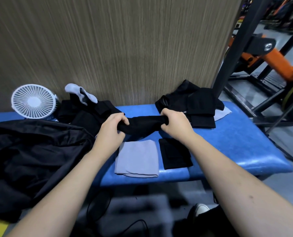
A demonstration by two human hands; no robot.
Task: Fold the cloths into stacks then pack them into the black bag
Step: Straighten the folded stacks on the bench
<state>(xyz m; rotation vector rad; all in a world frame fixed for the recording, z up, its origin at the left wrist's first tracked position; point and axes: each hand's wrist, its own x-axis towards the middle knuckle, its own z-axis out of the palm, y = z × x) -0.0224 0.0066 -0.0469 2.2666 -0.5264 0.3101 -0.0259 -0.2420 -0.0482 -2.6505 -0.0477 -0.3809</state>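
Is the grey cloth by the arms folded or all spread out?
Folded. The grey cloth lies flat as a neat rectangle on the blue bench, with layered edges showing along its near side.

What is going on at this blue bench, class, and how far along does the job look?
A person is folding cloths on a padded blue bench. The left hand and right hand each hold one end of a bunched black cloth stretched between them. In front lie a folded grey cloth and a folded black cloth, side by side. Unfolded dark cloths wait at the back right. The large black bag lies at the left; nothing visibly packed yet.
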